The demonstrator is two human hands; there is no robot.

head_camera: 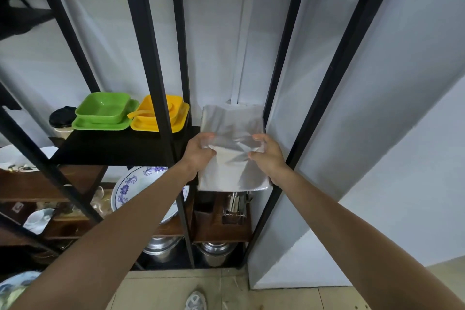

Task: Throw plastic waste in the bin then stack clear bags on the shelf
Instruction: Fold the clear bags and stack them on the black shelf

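Note:
A flat stack of clear plastic bags [232, 123] lies at the right end of the black shelf [105, 150], between two black uprights. My left hand [200, 152] grips the stack's left edge and my right hand [266, 155] grips its right edge, both pinching the plastic near the middle. The front part of the stack overhangs the shelf's front edge. No bin is in view.
Green dishes [103, 111] and yellow dishes [156, 114] sit on the same shelf to the left, beside a dark-lidded cup [61, 118]. Black frame posts [156, 63] flank the bags. Lower shelves hold a blue-patterned plate [133, 186], a metal tool [235, 205] and steel pots [216, 253]. A white wall panel [352, 133] stands right.

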